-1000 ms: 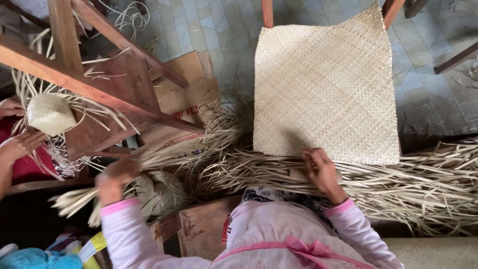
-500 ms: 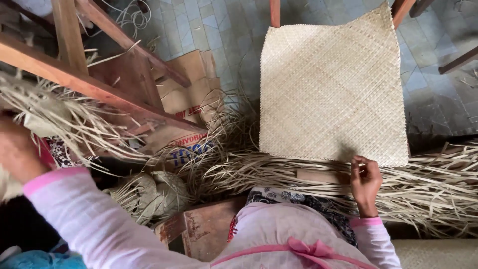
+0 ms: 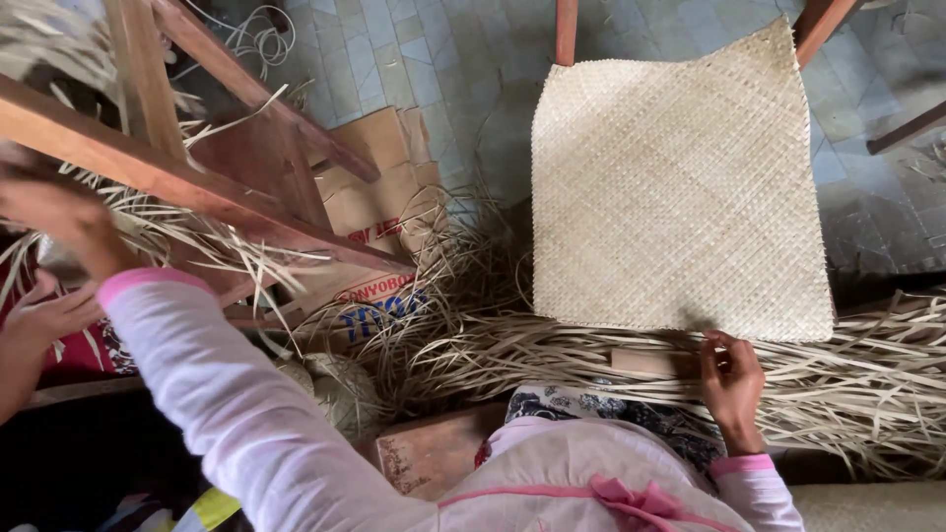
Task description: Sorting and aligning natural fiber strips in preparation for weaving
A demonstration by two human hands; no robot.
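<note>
Swung the left hand point(image 3: 54, 212) up from the low heap at seven o'clock to nine o'clock, beside the wooden frame point(image 3: 197, 187), within the last second. Came out blurred there, with loose strips point(image 3: 197, 246) fanning from around it toward three o'clock; could not tell whether fingers were clenched on them or merely among them. Meanwhile slid the right hand point(image 3: 731, 379) along the mat's near edge toward four o'clock and kept it there, fingers curled down onto the strips at the mat's point(image 3: 680, 187) lower border, pinning or pinching them, palm hidden. Left the mat lying flat at one o'clock, unmoved, its fringe running off toward three and eight o'clock. Judged from this: fresh strips probably being drawn from the pile while the woven edge was held steady. Also showed another person's hand point(image 3: 49, 315) at eight o'clock, just under the raised sleeve, apart from it.
</note>
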